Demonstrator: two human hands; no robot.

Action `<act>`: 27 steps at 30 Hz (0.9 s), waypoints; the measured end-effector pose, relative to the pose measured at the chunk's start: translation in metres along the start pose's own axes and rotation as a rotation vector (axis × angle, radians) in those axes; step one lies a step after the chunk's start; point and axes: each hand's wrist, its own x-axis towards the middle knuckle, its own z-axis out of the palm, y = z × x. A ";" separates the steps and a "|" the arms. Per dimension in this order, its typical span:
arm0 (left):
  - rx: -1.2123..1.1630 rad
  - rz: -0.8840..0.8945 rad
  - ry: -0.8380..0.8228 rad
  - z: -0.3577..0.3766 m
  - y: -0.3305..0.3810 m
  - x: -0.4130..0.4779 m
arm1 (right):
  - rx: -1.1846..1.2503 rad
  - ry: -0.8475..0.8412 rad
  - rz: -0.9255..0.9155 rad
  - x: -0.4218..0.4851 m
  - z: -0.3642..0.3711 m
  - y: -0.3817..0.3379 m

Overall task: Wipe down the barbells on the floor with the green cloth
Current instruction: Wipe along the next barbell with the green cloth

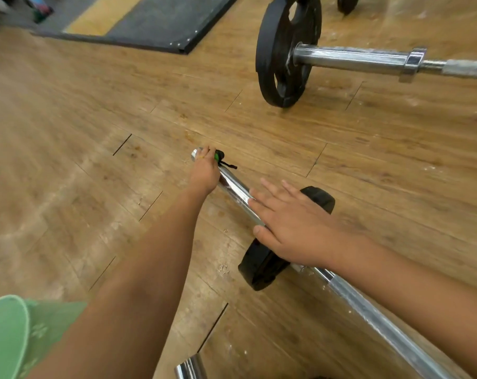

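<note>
Closest to us, at the bottom of the view, are a green garment and the chrome end of another bar; we cannot tell what that bar belongs to. Beyond them the near barbell lies on the wooden floor. Its long axis runs diagonally, from low on our right, past a small black plate, up and away to a free sleeve end that points toward the black mat.

Our left hand is stretched out to that far sleeve end, with its fingers curled over the chrome. It grips the green cloth against the metal, and only a bunched bit of the cloth shows past the knuckles, with a dark cord trailing beside it. Our right hand is released, its fingers straight and spread. It rests flat on the sleeve just beside the plate and holds nothing.

So the cloth sits at the very tip of the sleeve, and the bare stretch of chrome lies between our two hands. We judge that the next stroke should pull the cloth along the bar's axis, back toward us and toward the plate, while the right hand steadies the bar against rolling. The left hand is the one at the work. The right hand would need to lift clear as the cloth nears it.

A second barbell lies well apart near the mat, and we are not touching it.
</note>
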 end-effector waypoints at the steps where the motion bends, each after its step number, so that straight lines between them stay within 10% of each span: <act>1: 0.015 -0.020 -0.014 -0.004 -0.002 0.006 | -0.004 0.000 -0.009 0.000 0.002 -0.003; 27: -0.125 0.059 0.007 0.019 0.021 -0.029 | 0.091 0.035 0.039 -0.004 -0.004 0.025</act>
